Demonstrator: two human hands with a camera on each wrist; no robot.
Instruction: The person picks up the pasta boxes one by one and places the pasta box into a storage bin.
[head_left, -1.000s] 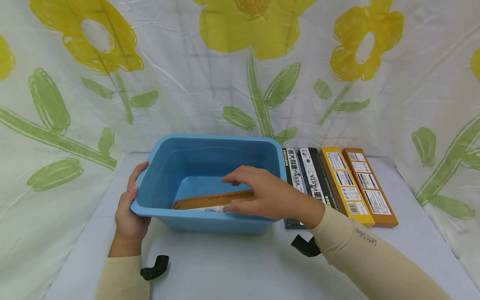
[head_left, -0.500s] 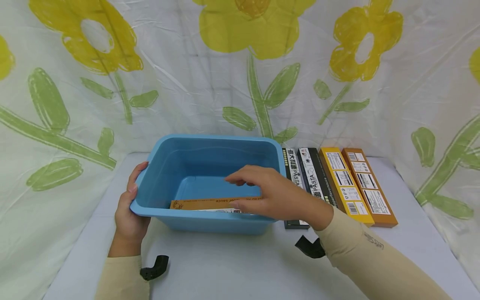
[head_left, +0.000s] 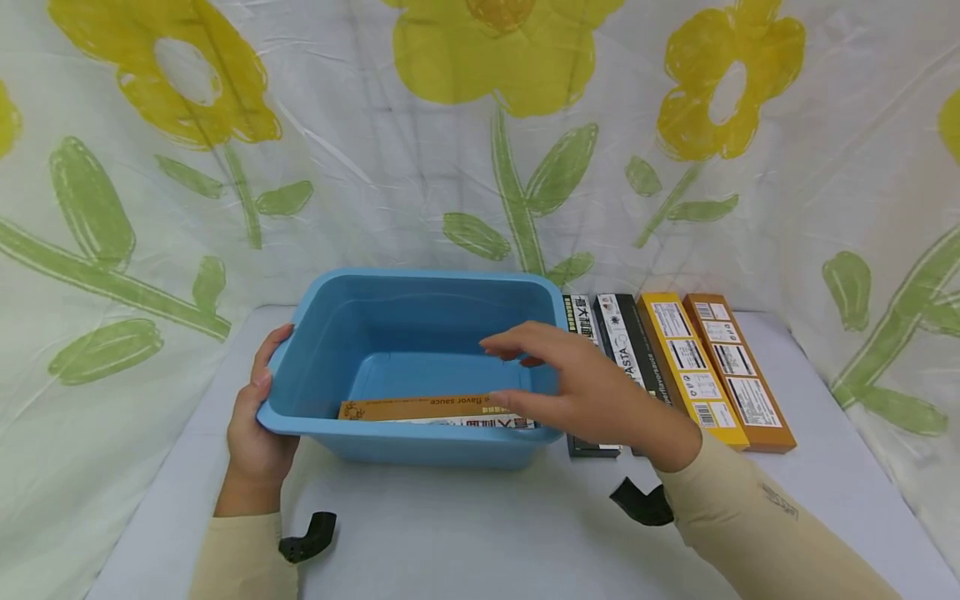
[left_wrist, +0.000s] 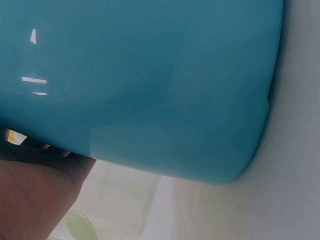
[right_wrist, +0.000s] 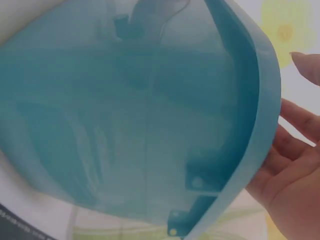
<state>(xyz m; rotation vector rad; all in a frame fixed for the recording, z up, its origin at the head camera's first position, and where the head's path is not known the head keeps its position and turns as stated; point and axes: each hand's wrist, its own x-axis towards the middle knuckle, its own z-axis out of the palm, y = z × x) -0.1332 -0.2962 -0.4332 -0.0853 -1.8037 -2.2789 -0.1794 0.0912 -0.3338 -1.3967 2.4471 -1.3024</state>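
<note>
A light blue plastic tub (head_left: 427,450) sits in the middle of the table. My left hand (head_left: 258,433) grips its left rim, thumb along the edge; the left wrist view shows the tub's smooth outer wall (left_wrist: 165,90) with part of that hand below. Inside, along the front wall, lies a long brown pasta box (head_left: 420,408) with a white printed side, partly hidden by the rim. Above the tub's right end is my right hand (head_left: 581,383), fingers loosely bent and thumb apart, nothing between them. In the right wrist view its spread fingers (right_wrist: 300,117) show beyond the rim.
Right of the tub lie two black pasta boxes (head_left: 621,333), partly behind the right arm, then a yellow box (head_left: 693,375) and a brown box (head_left: 742,375). A white cloth with printed flowers (head_left: 495,58) hangs behind the table. Black curved pieces (head_left: 307,537) stick out at both wrists.
The brown box in the tub has settled along the front wall. My right hand has let go of it and drawn away to the right. The left hand keeps its grip.
</note>
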